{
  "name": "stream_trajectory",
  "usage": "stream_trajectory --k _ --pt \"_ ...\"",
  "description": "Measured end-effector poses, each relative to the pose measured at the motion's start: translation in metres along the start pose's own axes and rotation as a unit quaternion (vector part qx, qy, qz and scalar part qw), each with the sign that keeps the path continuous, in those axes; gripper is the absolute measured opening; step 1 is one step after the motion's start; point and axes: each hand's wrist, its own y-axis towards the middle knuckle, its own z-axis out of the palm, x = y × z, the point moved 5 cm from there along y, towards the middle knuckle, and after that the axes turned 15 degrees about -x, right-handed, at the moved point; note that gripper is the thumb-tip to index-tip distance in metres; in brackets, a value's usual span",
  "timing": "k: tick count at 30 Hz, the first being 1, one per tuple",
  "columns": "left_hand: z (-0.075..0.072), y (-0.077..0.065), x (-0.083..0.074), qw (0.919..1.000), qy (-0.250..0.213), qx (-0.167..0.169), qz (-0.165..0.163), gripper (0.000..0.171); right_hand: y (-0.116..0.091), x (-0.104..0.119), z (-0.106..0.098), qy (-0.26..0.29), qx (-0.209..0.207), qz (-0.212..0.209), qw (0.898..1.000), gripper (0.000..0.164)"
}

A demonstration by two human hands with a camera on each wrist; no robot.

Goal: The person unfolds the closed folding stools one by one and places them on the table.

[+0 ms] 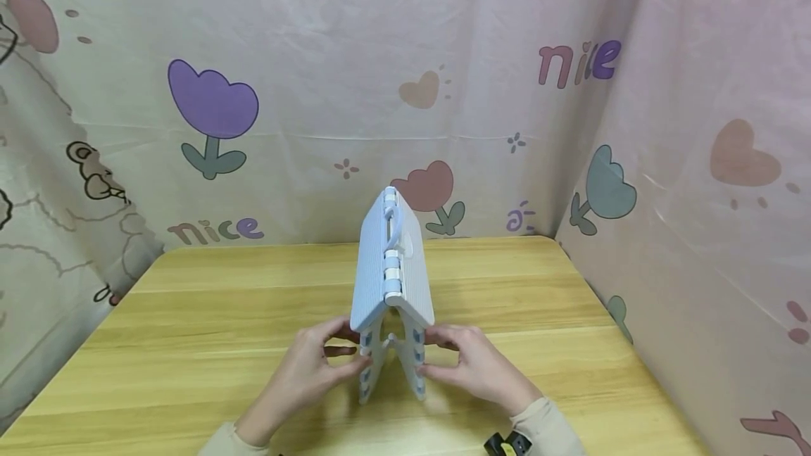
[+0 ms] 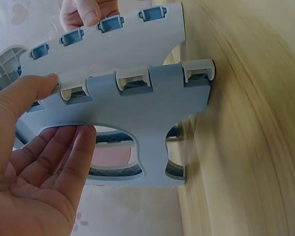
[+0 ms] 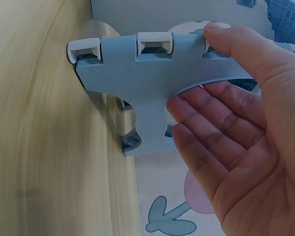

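A blue and white plastic folding stool (image 1: 370, 266) stands half folded on the table, its ribbed top halves sloping down from a hinged ridge like a roof. A small light-blue carry handle (image 1: 395, 227) shows along the ridge. My left hand (image 1: 310, 364) grips the left leg panel (image 2: 152, 108), thumb at the hinged edge and fingers at the cut-out. On the opposite side, my right hand (image 1: 472, 364) holds the right leg panel (image 3: 152, 78) the same way, thumb on the hinge edge, fingertips at the opening. White hinge clips (image 3: 155, 43) line that edge.
The wood-grain table (image 1: 222, 301) extends on both sides of the stool. A printed curtain (image 1: 304, 76) hangs behind it and along the sides. A black wrist strap (image 1: 507, 442) shows by the right sleeve.
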Motion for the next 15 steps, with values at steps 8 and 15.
stream_trajectory --k 8,15 --pt "-0.007 0.001 0.002 0.9999 0.011 0.003 0.003 0.041 -0.001 -0.005 -0.008 -0.013 -0.006 -0.002 1.000 0.050" --pt "-0.011 0.002 0.006 0.9997 0.021 -0.002 0.007 0.038 -0.001 -0.009 -0.014 -0.025 -0.012 -0.025 0.999 0.048"
